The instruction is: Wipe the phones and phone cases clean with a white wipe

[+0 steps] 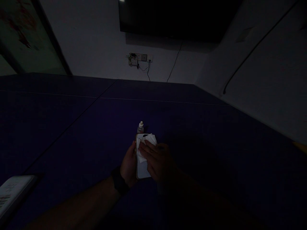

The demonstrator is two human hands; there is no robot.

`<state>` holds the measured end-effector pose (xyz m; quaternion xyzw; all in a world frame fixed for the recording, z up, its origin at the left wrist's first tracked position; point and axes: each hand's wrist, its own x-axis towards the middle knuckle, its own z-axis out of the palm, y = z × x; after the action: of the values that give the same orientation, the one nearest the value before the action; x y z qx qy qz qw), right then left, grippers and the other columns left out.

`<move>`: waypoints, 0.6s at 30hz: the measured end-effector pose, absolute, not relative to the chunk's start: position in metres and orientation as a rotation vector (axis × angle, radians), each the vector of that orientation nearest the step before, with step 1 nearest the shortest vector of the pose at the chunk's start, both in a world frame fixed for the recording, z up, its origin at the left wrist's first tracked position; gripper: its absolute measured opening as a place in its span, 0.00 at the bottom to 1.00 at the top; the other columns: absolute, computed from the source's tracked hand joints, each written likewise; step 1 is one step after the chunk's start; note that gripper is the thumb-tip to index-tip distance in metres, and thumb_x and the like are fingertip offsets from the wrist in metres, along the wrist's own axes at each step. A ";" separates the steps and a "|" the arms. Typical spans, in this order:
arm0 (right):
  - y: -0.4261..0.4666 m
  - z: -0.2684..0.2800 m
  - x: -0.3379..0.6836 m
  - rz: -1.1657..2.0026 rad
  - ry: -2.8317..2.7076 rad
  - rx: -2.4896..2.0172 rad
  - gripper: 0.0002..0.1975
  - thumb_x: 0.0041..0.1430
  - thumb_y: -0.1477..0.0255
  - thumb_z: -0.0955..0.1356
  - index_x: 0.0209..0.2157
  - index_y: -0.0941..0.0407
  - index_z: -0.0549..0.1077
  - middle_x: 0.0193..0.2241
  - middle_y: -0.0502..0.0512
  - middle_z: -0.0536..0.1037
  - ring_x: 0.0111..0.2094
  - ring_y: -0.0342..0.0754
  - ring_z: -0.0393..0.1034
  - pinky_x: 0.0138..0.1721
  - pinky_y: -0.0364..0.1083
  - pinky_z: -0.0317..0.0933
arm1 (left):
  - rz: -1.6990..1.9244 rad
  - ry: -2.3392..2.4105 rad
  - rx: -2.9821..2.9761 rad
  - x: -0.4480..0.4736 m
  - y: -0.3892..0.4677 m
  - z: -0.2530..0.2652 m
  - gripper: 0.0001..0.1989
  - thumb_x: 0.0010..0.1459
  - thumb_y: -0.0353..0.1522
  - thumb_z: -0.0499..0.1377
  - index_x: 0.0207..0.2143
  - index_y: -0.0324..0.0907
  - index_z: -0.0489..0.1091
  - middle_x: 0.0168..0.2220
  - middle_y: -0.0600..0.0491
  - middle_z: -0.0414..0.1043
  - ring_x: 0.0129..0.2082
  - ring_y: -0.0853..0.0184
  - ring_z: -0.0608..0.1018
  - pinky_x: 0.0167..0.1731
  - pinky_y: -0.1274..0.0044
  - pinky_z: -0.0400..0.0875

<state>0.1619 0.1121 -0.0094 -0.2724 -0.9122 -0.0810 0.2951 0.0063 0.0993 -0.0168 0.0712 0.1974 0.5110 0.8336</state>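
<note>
Phone: I see the phone [143,172], pale with a brownish edge, a little below the centre of the frame, its long side running up the frame.
Left hand: the left hand [129,164] has its grip clamped on the left edge of the phone; a dark wristband [119,181] is around the wrist.
Right hand: the right hand [157,161] lies over the tissue, with fingers extended and close together; whether this grip is closed on it, I cannot tell.
Tissue: the white tissue [142,157] is between these fingers and the upper part of the phone.
Bottle: a small bottle [140,128] with white cap is upright just above the phone in the frame, its lower part hidden.
Surface: the dark blue surface [83,143] fills the middle and lower frame.
Lower left: I notice a white box [18,188], cut by the frame.
Top: a black screen [177,19] is above the sockets [144,57].
</note>
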 end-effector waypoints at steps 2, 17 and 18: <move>0.111 -0.011 0.159 -0.189 -2.493 -0.686 0.26 0.60 0.78 0.62 0.59 0.58 0.72 0.61 0.59 0.76 0.65 0.53 0.66 0.58 0.56 0.53 | 1.051 0.397 0.109 0.005 0.100 -0.020 0.21 0.69 0.46 0.53 0.40 0.39 0.78 0.27 0.52 0.78 0.28 0.67 0.80 0.35 0.76 0.74; 0.105 -0.018 0.167 -0.051 -2.495 -0.575 0.21 0.64 0.74 0.63 0.57 0.55 0.73 0.59 0.57 0.78 0.62 0.52 0.69 0.59 0.56 0.50 | 1.087 0.402 0.004 0.002 0.101 -0.013 0.25 0.70 0.48 0.51 0.41 0.36 0.78 0.27 0.51 0.76 0.22 0.72 0.76 0.25 0.81 0.69; 0.103 -0.017 0.165 -0.054 -2.545 -0.586 0.22 0.65 0.74 0.63 0.59 0.55 0.72 0.60 0.58 0.77 0.64 0.53 0.67 0.59 0.56 0.49 | 1.077 0.404 -0.016 0.002 0.101 -0.014 0.25 0.70 0.48 0.51 0.40 0.36 0.77 0.27 0.51 0.76 0.22 0.72 0.76 0.24 0.82 0.69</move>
<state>0.1651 0.1035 -0.0167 -0.2166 -0.9403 -0.0198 0.2616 0.0018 0.1006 -0.0139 -0.0076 0.1911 0.5094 0.8390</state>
